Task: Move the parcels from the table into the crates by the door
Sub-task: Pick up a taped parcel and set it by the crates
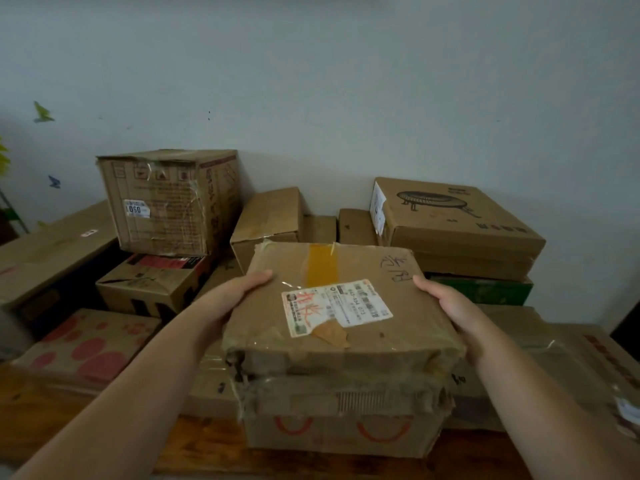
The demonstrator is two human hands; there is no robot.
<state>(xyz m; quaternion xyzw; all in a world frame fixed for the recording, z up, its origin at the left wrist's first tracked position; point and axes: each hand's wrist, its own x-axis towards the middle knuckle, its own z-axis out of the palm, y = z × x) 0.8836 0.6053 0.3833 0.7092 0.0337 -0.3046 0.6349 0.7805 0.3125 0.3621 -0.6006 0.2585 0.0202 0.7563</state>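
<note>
A worn brown cardboard parcel (343, 306), taped over and bearing a white shipping label and a strip of yellow tape, is in the middle of the view. My left hand (235, 299) grips its left edge, thumb on top. My right hand (450, 310) grips its right edge the same way. The parcel sits on or just above another box (339, 420) with red curved marks on its front. No crates or door are in view.
Many more cardboard boxes crowd the wooden table (52, 410) against a pale wall: a tall taped box (169, 202) at back left, a flat box with a drawing (457, 223) at back right, a box with pink spots (86, 344) at left.
</note>
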